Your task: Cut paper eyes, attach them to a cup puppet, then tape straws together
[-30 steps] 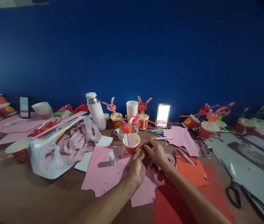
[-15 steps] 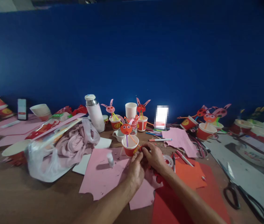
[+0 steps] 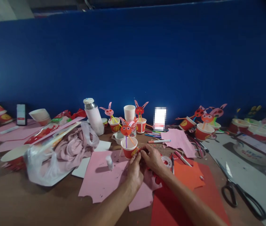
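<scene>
Your left hand [image 3: 135, 172] and right hand [image 3: 153, 159] meet at the fingertips, just right of the front red paper cup [image 3: 129, 153]; can't tell what, if anything, they're gripping. Cup's upright at the pink sheet's [image 3: 100, 180] far edge, orange eared face [image 3: 126, 130] above its rim. Tape roll [image 3: 169, 160] beside your right hand, scissors [image 3: 232, 181] farther right.

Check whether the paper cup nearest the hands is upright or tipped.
Upright: the paper cup shows its open rim on top, red side below.
</scene>
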### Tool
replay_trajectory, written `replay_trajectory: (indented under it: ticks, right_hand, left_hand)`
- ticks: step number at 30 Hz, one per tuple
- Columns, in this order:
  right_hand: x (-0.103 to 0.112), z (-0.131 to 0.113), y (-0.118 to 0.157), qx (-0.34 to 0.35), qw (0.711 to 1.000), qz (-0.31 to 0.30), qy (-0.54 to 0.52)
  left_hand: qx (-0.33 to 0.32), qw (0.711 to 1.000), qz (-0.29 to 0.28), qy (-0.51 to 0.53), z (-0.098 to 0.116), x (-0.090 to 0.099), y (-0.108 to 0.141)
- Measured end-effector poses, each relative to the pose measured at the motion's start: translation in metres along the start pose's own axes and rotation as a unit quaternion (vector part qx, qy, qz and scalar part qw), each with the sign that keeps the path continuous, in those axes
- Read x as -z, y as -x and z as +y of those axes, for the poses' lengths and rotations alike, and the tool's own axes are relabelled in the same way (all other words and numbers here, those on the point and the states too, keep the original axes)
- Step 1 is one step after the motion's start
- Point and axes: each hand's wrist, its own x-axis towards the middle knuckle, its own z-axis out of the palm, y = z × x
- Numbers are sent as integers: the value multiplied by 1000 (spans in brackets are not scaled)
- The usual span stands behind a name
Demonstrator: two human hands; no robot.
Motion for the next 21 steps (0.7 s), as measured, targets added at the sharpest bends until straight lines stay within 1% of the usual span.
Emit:
replay_trajectory:
  ticks: [8, 21]
  right_hand:
    - [-1, 1, 0, -1, 1000, -1, -15]
    - [0, 2, -1, 17, 1000, -5, -22]
  left_hand:
    - [5, 1000, -1, -2, 1, -2, 0]
    - [8, 1000, 5, -25, 2, -3, 1]
